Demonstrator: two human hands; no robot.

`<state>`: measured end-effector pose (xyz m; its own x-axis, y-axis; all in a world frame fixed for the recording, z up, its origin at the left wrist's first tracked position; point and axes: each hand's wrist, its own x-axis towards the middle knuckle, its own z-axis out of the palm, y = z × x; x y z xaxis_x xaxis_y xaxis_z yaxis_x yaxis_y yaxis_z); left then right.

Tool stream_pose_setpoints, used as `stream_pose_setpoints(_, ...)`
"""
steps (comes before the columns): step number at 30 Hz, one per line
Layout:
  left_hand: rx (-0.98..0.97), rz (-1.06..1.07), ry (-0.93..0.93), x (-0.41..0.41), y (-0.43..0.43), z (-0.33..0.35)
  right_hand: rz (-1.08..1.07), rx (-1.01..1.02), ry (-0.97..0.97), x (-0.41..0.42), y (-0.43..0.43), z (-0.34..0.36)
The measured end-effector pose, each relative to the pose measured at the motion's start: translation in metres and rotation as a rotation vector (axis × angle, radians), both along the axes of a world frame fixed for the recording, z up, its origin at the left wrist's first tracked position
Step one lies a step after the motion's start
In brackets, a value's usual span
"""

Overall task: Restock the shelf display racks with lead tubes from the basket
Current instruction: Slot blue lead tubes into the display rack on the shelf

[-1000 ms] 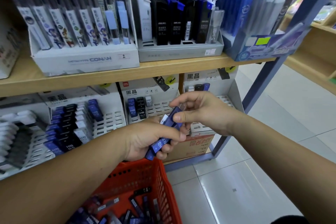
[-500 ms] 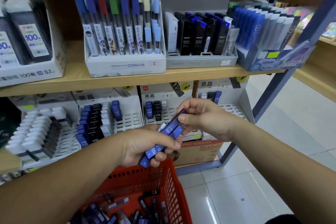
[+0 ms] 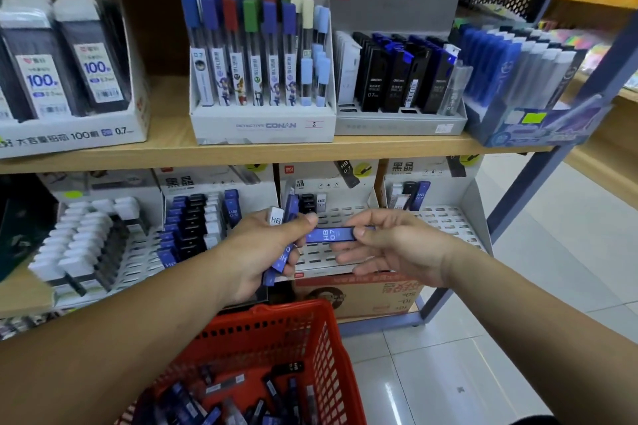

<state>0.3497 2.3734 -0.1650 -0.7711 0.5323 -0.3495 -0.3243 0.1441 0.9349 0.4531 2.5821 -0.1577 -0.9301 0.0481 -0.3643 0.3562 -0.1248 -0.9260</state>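
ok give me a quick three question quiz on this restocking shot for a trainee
1. True or false: the right hand holds a blue tube marked HB 0.7.
2. What does the left hand hold?
A. one pen
B. a bunch of lead tubes
C. nothing
3. What colour is the basket with the loose tubes?

Key:
1. True
2. B
3. Red

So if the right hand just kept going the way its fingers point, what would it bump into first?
The right hand points left, holding a blue tube. It would probably first meet the left hand and its bunch of tubes, though depth is hard to judge.
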Motion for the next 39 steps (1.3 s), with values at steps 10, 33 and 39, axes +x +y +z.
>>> stream_pose_setpoints(10,0.034,-0.092,0.029,0.009,0.048,0.006,0.204,0.106,-0.067,0.003,0.006,-0.003)
stream_pose_setpoints(33,-0.051,-0.345,-0.158,0.018,0.114,-0.017,-0.555,0.889,0.171,-0.010,0.137,-0.050)
stream_pose_setpoints(39,-0.065,-0.387,-0.160,0.017,0.110,-0.015,-0.465,0.933,0.116,-0.011,0.137,-0.053)
